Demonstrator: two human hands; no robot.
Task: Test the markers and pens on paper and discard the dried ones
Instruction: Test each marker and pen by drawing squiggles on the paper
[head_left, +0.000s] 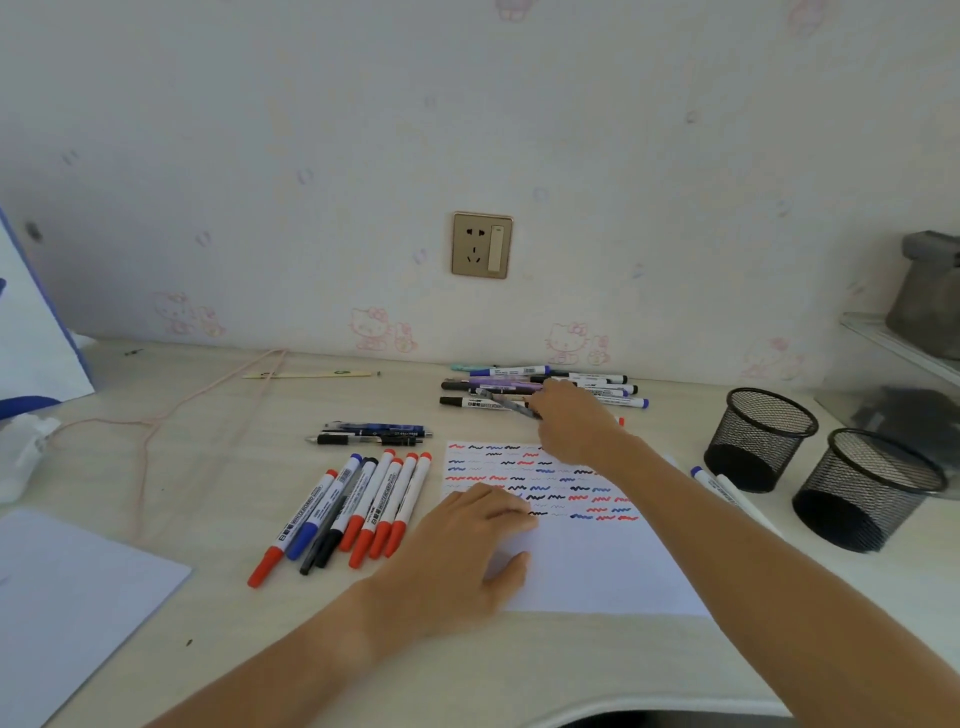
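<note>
A white sheet of paper (597, 566) lies on the desk, its upper half covered with red, blue and black squiggles. My left hand (467, 545) rests flat on the sheet's left edge. My right hand (571, 415) reaches over the sheet to a pile of markers and pens (519, 387) by the wall and pinches a grey pen (506, 404) that sticks out to the left of my fingers. Left of the sheet lies a row of several whiteboard markers (353, 509) with red, blue and black caps. Two dark pens (371, 435) lie above that row.
Two black mesh cups (761, 439) (865, 488) stand at the right, with two markers (719, 486) lying beside them. A loose sheet (67, 597) lies at the front left, a white bag (31, 332) at the far left, a pink cord (156, 421) across the desk, a wall socket (481, 244) behind.
</note>
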